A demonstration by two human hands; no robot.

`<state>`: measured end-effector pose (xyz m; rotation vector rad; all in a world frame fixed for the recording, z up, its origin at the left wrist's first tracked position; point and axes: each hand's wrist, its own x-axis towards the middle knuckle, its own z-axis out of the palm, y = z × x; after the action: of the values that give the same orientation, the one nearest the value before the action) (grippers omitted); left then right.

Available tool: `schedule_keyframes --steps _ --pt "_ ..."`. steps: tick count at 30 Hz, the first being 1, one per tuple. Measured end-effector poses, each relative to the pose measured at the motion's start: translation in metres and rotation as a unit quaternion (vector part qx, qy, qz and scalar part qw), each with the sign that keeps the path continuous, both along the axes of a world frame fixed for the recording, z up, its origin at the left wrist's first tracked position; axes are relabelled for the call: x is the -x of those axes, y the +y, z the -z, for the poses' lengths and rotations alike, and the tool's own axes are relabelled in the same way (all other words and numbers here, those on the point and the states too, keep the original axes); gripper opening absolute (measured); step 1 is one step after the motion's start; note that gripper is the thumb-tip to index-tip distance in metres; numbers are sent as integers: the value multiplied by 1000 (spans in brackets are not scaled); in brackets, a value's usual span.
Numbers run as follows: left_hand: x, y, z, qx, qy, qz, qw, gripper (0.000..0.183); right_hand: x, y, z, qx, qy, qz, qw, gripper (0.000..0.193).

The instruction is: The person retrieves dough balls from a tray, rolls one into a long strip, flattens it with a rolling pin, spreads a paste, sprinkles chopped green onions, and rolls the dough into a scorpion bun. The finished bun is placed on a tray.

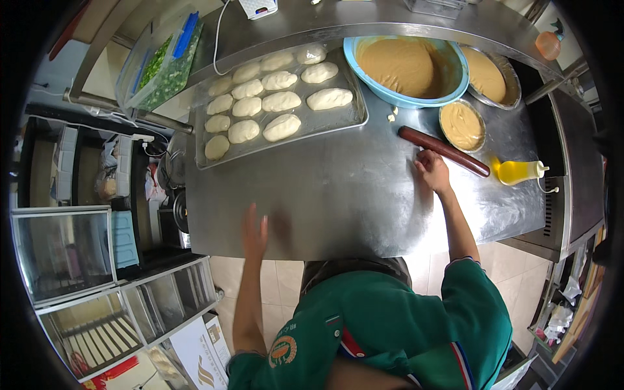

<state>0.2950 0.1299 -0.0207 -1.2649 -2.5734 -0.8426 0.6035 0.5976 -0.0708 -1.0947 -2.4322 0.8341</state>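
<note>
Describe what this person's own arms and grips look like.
The left grip and right grip are ordinary human hands, with no gloves or cables on them. Both forearms are bare. The sleeves are short and green; the right cuff has thin dark and white trim.

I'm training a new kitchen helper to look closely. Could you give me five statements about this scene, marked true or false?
1. The right hand is beside the rolling pin. True.
2. The left hand is over the tray. False: it is by the table's near edge, apart from the tray.
3. Dough pieces lie in the tray. True.
4. The blue bowl is left of the tray. False: it is to the right.
5. The yellow bottle is right of the rolling pin. True.
</note>
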Motion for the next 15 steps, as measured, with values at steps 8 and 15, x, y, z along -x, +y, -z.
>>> schedule_keyframes --steps 8,15 --pt "184 219 14 108 -125 -4 986 57 28 -73 -21 65 73 35 995 21" --pt "162 255 -12 158 -186 62 968 31 100 -179 -38 41 48 -81 995 23"
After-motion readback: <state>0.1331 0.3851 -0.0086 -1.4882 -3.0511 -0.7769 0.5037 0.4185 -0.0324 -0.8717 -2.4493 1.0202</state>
